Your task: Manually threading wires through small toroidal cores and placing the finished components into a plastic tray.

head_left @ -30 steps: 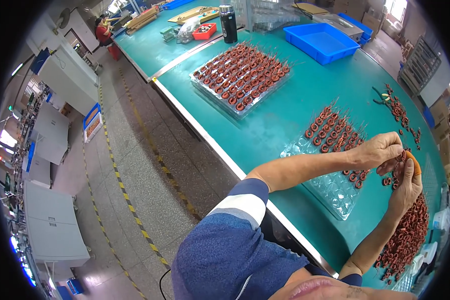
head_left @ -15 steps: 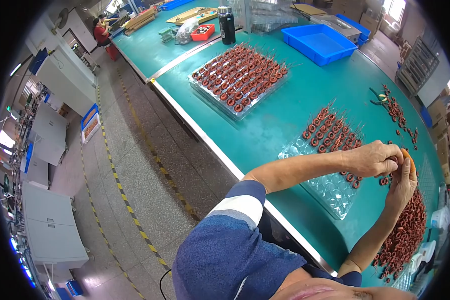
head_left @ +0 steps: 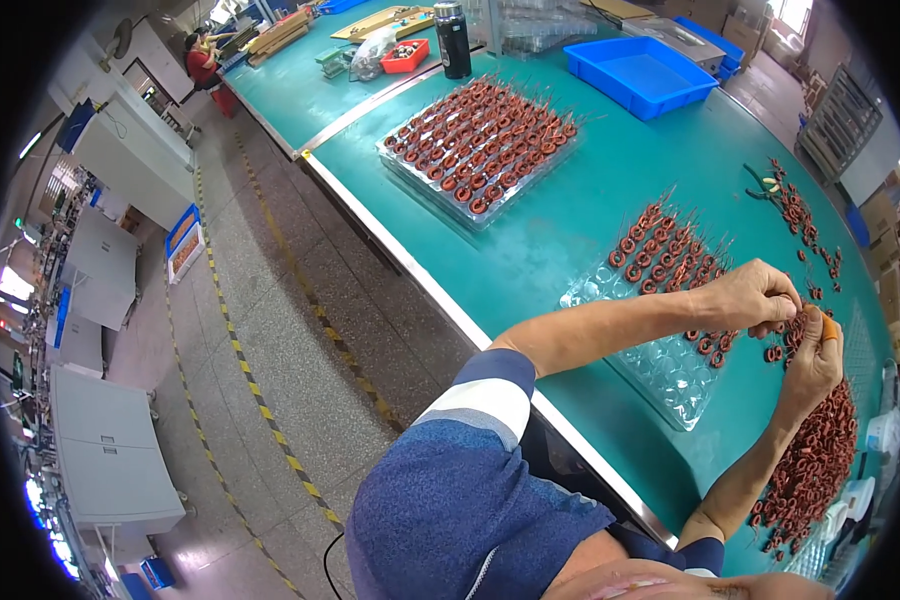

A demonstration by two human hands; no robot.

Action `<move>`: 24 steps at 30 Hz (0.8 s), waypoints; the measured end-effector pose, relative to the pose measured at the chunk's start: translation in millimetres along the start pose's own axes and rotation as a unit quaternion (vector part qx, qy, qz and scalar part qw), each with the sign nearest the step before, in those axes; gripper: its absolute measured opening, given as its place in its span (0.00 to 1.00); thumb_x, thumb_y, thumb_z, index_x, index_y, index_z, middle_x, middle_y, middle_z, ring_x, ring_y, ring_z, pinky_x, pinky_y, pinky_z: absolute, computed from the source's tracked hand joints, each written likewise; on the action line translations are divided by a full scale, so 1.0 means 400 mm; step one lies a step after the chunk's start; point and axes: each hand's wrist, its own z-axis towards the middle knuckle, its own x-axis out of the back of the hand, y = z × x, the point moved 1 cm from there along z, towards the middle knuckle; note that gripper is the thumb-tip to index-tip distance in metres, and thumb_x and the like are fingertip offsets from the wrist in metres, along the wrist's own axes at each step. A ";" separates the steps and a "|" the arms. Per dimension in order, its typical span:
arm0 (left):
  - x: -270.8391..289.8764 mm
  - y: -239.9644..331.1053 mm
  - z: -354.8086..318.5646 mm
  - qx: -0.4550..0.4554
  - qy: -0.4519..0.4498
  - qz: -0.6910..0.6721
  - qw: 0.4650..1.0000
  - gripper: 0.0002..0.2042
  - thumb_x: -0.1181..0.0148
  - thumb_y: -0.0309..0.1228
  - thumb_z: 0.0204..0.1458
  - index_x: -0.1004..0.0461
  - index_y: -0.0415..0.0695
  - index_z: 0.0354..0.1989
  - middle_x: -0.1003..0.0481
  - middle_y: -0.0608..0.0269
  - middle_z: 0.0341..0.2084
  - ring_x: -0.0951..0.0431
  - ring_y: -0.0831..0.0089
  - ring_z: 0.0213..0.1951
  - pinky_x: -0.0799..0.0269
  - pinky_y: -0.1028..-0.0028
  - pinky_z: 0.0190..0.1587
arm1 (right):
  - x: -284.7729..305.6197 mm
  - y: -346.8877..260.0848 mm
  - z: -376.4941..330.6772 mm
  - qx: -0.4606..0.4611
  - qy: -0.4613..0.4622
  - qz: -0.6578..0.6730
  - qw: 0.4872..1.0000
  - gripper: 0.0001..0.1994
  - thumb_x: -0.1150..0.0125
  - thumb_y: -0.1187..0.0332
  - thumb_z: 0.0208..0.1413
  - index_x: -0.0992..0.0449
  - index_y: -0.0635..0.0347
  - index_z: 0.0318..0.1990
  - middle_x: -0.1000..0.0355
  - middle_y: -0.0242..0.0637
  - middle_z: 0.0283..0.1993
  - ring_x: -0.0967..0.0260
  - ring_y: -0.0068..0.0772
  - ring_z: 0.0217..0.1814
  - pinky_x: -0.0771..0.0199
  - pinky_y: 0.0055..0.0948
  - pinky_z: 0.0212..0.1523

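Note:
My left hand (head_left: 755,295) and my right hand (head_left: 815,355) meet over the green table (head_left: 570,230), just right of a clear plastic tray (head_left: 670,375). Both pinch a small copper coil (head_left: 796,322) between their fingertips. An orange cot covers one right fingertip. The tray's far rows hold copper coils (head_left: 670,250); its near pockets are bare. A heap of loose coils (head_left: 820,460) lies under my right forearm.
A full tray of coils (head_left: 480,130) sits further back, with a blue bin (head_left: 640,70), a black bottle (head_left: 453,40) and a red box (head_left: 406,55) behind it. Pliers (head_left: 765,183) and scattered coils lie at right. Grey cabinets line the aisle on the left.
Both hands stay together at the same spot. The right hand has shifted up a little toward the left hand, and the fingers keep turning the coil.

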 end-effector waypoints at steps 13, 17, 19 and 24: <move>-0.014 -0.023 0.016 0.063 0.034 -0.173 0.982 0.11 0.39 0.33 0.53 0.24 0.35 0.28 0.27 0.59 0.18 0.27 0.73 0.19 0.30 0.75 0.22 | 0.038 -0.017 0.019 0.277 0.054 -0.149 0.948 0.05 0.37 0.73 0.54 0.23 0.66 0.34 0.27 0.38 0.33 0.29 0.36 0.35 0.29 0.32 0.37; -0.010 -0.043 0.045 0.049 0.081 -0.154 0.983 0.10 0.39 0.30 0.51 0.25 0.38 0.22 0.27 0.61 0.15 0.28 0.74 0.16 0.32 0.76 0.19 | 0.021 0.002 0.008 0.310 0.080 -0.176 0.931 0.05 0.36 0.73 0.53 0.22 0.66 0.35 0.27 0.37 0.33 0.30 0.36 0.35 0.29 0.32 0.38; -0.019 -0.043 0.050 0.039 0.093 -0.154 0.983 0.09 0.39 0.29 0.51 0.25 0.37 0.23 0.28 0.61 0.16 0.28 0.74 0.16 0.33 0.76 0.18 | 0.014 0.009 0.007 0.279 0.086 -0.149 0.945 0.05 0.36 0.73 0.53 0.21 0.67 0.35 0.27 0.36 0.34 0.30 0.35 0.37 0.29 0.30 0.38; -0.002 -0.045 0.047 0.008 0.087 -0.153 0.984 0.06 0.43 0.27 0.52 0.28 0.36 0.31 0.30 0.63 0.16 0.29 0.76 0.17 0.33 0.76 0.18 | -0.017 -0.008 0.004 0.193 0.077 -0.077 0.975 0.06 0.37 0.73 0.55 0.22 0.68 0.36 0.27 0.33 0.40 0.31 0.28 0.43 0.29 0.24 0.37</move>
